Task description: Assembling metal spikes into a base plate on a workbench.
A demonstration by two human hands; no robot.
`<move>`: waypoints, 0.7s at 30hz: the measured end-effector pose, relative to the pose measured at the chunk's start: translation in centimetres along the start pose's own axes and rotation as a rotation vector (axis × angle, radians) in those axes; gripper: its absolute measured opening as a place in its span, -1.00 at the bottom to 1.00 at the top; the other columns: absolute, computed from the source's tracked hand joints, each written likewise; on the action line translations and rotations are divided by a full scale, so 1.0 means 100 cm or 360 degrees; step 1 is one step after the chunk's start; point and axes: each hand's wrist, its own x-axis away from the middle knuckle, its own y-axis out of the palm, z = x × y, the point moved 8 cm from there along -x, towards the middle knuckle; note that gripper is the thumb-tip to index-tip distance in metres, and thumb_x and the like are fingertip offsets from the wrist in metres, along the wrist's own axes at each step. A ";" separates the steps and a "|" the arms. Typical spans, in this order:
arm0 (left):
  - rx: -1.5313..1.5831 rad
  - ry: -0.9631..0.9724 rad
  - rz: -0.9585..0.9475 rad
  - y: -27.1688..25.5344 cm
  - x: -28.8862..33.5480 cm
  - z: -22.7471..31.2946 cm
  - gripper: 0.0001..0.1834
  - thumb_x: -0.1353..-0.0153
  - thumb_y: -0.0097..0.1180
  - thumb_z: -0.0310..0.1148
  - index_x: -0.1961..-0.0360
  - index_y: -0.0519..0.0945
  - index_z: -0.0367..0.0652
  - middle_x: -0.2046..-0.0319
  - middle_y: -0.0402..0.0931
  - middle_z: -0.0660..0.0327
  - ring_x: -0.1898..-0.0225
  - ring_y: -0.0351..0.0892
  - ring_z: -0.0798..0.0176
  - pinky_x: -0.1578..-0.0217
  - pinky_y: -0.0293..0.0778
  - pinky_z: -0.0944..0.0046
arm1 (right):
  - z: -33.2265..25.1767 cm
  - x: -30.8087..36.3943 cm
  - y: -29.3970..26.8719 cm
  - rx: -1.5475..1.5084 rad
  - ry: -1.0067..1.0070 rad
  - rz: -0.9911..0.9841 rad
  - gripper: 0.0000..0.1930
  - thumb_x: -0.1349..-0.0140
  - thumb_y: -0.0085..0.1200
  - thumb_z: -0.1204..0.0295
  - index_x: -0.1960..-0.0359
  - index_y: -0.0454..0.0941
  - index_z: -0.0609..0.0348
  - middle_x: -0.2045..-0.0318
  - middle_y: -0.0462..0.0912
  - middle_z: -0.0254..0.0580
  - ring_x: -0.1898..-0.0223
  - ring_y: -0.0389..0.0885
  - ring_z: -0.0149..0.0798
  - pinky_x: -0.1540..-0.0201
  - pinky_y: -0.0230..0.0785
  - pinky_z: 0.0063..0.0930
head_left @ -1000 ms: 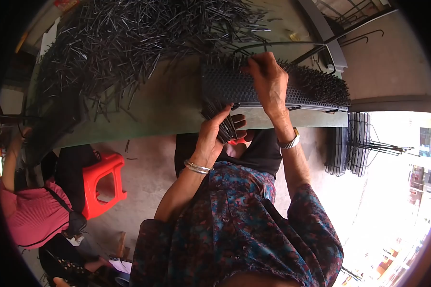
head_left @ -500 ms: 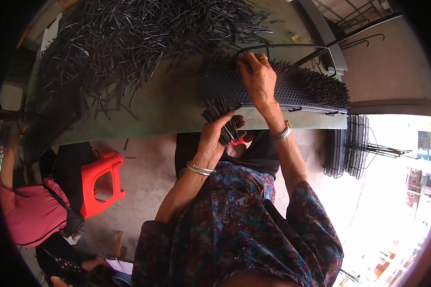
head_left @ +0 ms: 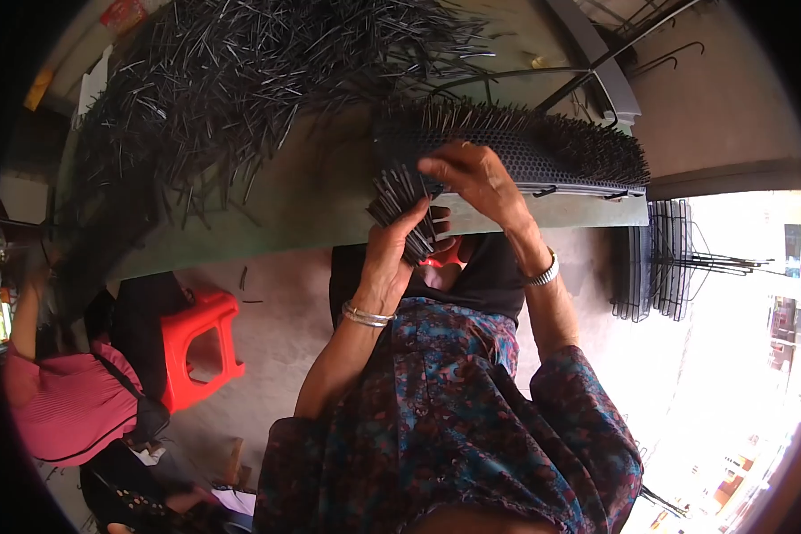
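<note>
My left hand is wrapped around a bundle of short thin black rods, whose upper ends fan out above the thumb. Close to those ends is my right hand, slightly blurred, with thumb and fingertips drawn together; whether a rod is between them is hidden. Just beyond the right hand lies a long dark perforated rack on the table. Many black rods stand upright in its holes, dense at the right end and along the far edge, while bare holes show along its near part.
A large heap of loose black rods covers the far left of the greenish table. On the left, a person in a pink top sits near a red plastic stool. Wire racks stand beyond the table's right end.
My right hand has come back from the perforated rack, down and toward the rod bundle. My left hand keeps its hold on the bundle. The whole view has shifted slightly.
</note>
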 end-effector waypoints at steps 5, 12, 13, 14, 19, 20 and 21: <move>-0.0368 0.0134 -0.0127 0.011 0.005 0.001 -0.71 -0.23 0.20 -0.33 0.06 0.55 -0.18 0.29 0.63 0.14 0.39 0.64 0.26 0.44 0.62 0.25 | 0.001 0.029 0.008 -0.0564 0.0272 -0.0338 -0.77 -0.24 0.17 0.36 0.20 0.61 0.30 0.49 0.58 -0.34 0.47 0.46 -0.52 0.42 0.33 -0.56; -0.0493 0.0089 -0.0054 0.022 0.019 -0.012 -0.74 -0.17 0.27 -0.32 0.16 0.58 -0.20 0.39 0.60 0.21 0.52 0.60 0.33 0.57 0.57 0.33 | 0.016 0.049 -0.002 -0.0640 0.0275 -0.0277 -0.81 -0.26 0.11 0.40 0.25 0.60 0.31 0.51 0.58 -0.33 0.49 0.46 -0.53 0.41 0.33 -0.56; -0.0506 0.0092 -0.0057 0.022 0.018 -0.015 -0.74 -0.17 0.27 -0.32 0.16 0.58 -0.20 0.39 0.60 0.21 0.52 0.60 0.33 0.57 0.57 0.33 | 0.017 0.051 -0.003 -0.0648 0.0267 -0.0268 -0.81 -0.26 0.11 0.40 0.25 0.60 0.31 0.51 0.58 -0.33 0.49 0.46 -0.53 0.41 0.33 -0.56; -0.0457 0.0144 -0.0052 0.021 0.015 -0.018 -0.74 -0.17 0.27 -0.32 0.16 0.58 -0.20 0.40 0.60 0.21 0.52 0.59 0.34 0.57 0.57 0.34 | 0.019 0.053 -0.006 -0.0671 0.0287 -0.0236 -0.81 -0.27 0.11 0.41 0.25 0.60 0.32 0.50 0.59 -0.33 0.47 0.48 -0.52 0.39 0.35 -0.57; -0.0449 0.0207 0.0009 0.023 0.009 -0.018 -0.74 -0.15 0.29 -0.32 0.18 0.60 -0.20 0.40 0.61 0.21 0.53 0.59 0.35 0.58 0.55 0.34 | 0.026 0.059 -0.010 -0.0839 0.0308 -0.0096 -0.82 -0.26 0.11 0.45 0.23 0.60 0.35 0.49 0.60 -0.30 0.44 0.53 -0.50 0.34 0.40 -0.59; -0.0464 0.0232 -0.0004 0.023 0.007 -0.017 -0.75 -0.15 0.29 -0.32 0.18 0.60 -0.20 0.41 0.62 0.21 0.52 0.60 0.35 0.57 0.55 0.35 | 0.025 0.060 -0.013 -0.0879 0.0326 -0.0061 -0.81 -0.26 0.12 0.45 0.21 0.60 0.36 0.48 0.61 -0.30 0.44 0.54 -0.50 0.33 0.41 -0.59; -0.0475 0.0255 -0.0015 0.023 0.006 -0.017 -0.75 -0.15 0.29 -0.33 0.19 0.61 -0.20 0.42 0.62 0.21 0.51 0.61 0.35 0.57 0.55 0.36 | 0.026 0.062 -0.014 -0.0917 0.0347 -0.0030 -0.80 -0.26 0.12 0.45 0.20 0.60 0.37 0.48 0.61 -0.30 0.43 0.55 -0.50 0.32 0.42 -0.60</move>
